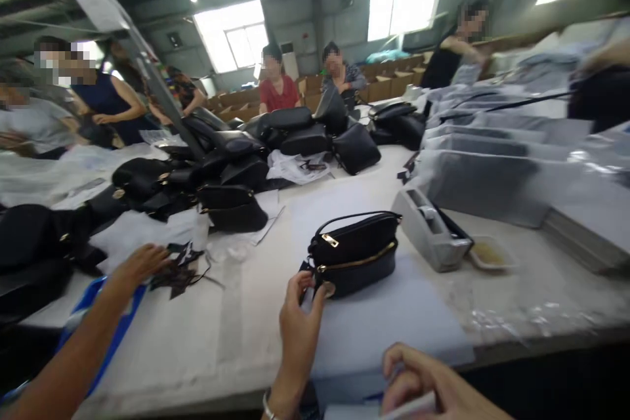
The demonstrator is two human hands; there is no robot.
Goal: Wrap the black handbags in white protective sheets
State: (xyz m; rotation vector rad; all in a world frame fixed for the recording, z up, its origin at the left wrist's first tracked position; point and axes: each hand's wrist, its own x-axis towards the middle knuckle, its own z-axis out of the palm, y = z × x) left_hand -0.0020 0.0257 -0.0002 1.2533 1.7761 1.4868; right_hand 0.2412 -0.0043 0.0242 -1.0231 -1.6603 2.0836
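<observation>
From my head view, the black handbag (pixel 354 256) stands on white paper (pixel 423 321) toward the table's (pixel 187 354) near edge. My left hand (pixel 300 315) is half curled at its left end, thumb and fingers apart by a dark tag (pixel 306 268) (whether they pinch it, I cannot tell). My right hand (pixel 428 377) is loosely curled beside a pale sheet (pixel 413 405) at the near edge, its grip unclear. A hard tug at that end could, I judge, tip the handbag or slide the loose paper. A grey holder (pixel 418 236) close past its right end limits me there; leftward, a co-worker's hand (pixel 142 266) by dark straps (pixel 178 277) blocks the way, and black bags (pixel 295 128) crowd the far side.
</observation>
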